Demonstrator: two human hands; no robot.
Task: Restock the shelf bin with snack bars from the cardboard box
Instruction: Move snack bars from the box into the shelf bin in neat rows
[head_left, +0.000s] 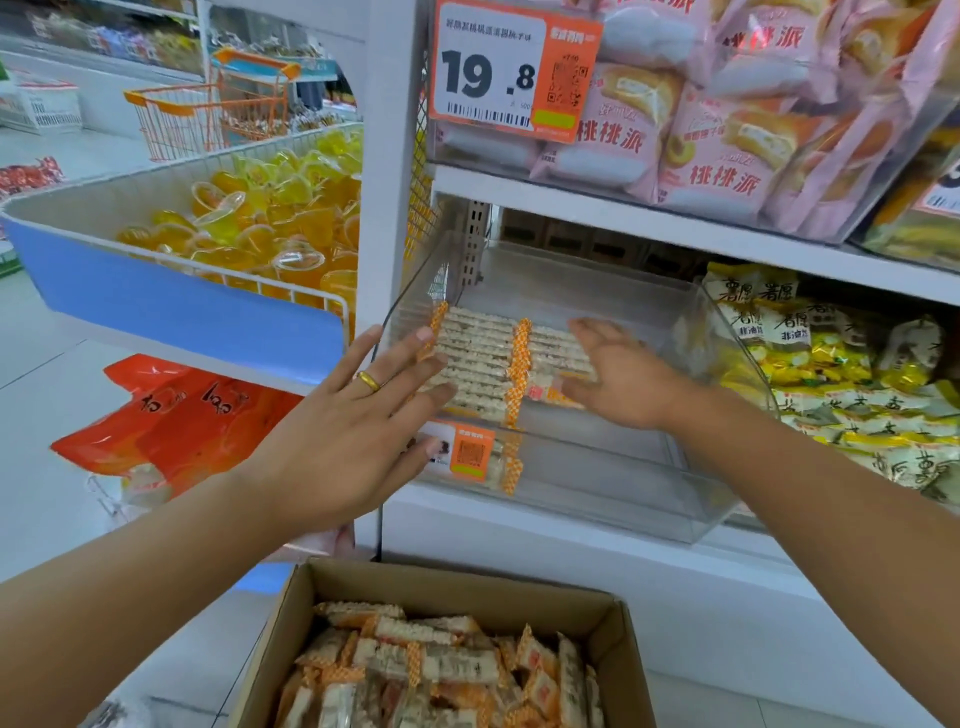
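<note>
- Person stands at a white shelf unit, both arms reaching forward into a clear plastic shelf bin (597, 483) on the middle shelf.
- Snack bars (478, 358) lie in the bin in neat side-by-side rows, pale wrappers with orange checked ends; they fill the bin's left portion, the right part of the floor is bare.
- Left hand (353, 415): fingers straight and spread, a gold ring (370, 381) on 1 finger. Fingertips rest against the left edge of the rows, thumb down at the bin's front wall. Nothing grasped; hand is released, flat.
- Right hand (618, 374): fingers extended, palm turned toward the right side of the rows, touching or just beside them. No curl around any bar; released.
- Small orange label (470, 454) with a square code is stuck on the bin's front wall.
- Cardboard box (628, 660) sits below, near the person, flaps open, holding a loose heap of the same bars (441, 665) lying at all angles.
- Shelf above: pink packaged cakes (727, 145) behind an orange price tag (514, 73) reading 19.8.
- Right of the bin: yellow and white snack bags (831, 364).
- Left: wire basket of yellow jelly cups (270, 223); red bags (182, 426) beneath; an orange shopping cart (208, 114) further back.
</note>
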